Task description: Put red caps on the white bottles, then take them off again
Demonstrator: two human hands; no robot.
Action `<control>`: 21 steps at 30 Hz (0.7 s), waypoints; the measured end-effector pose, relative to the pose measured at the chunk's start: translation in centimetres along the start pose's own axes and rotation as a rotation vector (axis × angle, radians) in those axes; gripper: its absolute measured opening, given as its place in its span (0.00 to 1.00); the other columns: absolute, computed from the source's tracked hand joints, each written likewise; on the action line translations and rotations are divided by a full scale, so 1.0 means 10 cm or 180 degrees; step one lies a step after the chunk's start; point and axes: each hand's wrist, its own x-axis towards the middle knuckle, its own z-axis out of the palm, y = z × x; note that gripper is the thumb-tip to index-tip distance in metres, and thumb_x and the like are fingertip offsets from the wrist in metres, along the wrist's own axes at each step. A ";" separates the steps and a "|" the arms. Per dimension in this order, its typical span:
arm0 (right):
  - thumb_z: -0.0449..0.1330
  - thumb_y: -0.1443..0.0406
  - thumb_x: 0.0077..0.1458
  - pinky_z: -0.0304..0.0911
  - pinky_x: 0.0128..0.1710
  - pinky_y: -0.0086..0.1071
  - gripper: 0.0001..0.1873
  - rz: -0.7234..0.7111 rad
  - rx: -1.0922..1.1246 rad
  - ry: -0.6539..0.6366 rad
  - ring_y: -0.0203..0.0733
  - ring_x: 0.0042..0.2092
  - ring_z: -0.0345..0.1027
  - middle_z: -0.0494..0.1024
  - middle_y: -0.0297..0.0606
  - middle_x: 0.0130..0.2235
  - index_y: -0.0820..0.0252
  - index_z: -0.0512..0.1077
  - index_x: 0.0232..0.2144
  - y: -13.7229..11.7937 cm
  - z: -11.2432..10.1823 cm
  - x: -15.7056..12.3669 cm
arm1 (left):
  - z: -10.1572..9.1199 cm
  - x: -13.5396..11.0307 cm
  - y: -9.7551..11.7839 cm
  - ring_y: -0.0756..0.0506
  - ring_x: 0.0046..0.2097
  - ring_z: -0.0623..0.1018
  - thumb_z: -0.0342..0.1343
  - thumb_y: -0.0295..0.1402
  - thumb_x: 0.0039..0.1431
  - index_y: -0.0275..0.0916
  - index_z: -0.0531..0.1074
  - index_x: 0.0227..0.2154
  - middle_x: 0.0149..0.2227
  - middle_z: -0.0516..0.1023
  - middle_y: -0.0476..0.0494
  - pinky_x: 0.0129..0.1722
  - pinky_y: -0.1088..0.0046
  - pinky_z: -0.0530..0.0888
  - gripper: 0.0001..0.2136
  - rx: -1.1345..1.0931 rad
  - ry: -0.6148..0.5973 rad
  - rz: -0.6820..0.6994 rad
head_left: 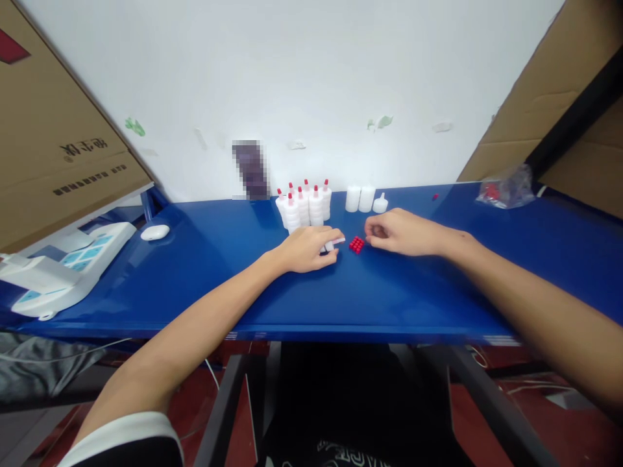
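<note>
My left hand (pixel 311 249) is wrapped round a white squeeze bottle (pixel 329 246) that lies on its side, with its nozzle pointing right. Most of that bottle is hidden under my fingers. A small cluster of red caps (pixel 356 244) lies on the table between my hands. Just right of them is my right hand (pixel 402 232), its fingers curled in; whether anything small is between them is hidden. Behind my left hand several white bottles with red caps (pixel 304 206) stand grouped together. Two white bottles without nozzles (pixel 360 198) and a loose white nozzle top (pixel 380 203) stand farther right.
The blue table (pixel 204 259) meets a white wall. At left are a power strip (pixel 87 263), a white earphone case (pixel 154 232) and a cardboard box (pixel 63 130). A dark pixelated item (pixel 252 170) leans on the wall. At right lie a stray red cap (pixel 435 196) and a clear plastic bag (pixel 509 189).
</note>
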 end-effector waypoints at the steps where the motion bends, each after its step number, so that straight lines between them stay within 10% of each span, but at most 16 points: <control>1: 0.56 0.59 0.60 0.57 0.35 0.37 0.09 -0.0003 -0.0061 0.0143 0.42 0.31 0.69 0.77 0.37 0.29 0.57 0.73 0.32 0.01 0.00 0.00 | 0.00 0.00 0.00 0.43 0.40 0.79 0.49 0.38 0.66 0.37 0.74 0.48 0.42 0.81 0.40 0.39 0.67 0.73 0.15 -0.0003 0.0004 -0.0003; 21: 0.62 0.58 0.56 0.65 0.31 0.37 0.11 0.0000 0.0567 -0.0425 0.38 0.26 0.70 0.81 0.37 0.32 0.58 0.80 0.33 0.03 -0.06 -0.03 | 0.00 0.00 0.00 0.42 0.42 0.80 0.48 0.38 0.66 0.38 0.73 0.49 0.44 0.81 0.41 0.41 0.66 0.74 0.15 -0.0029 -0.0054 -0.0037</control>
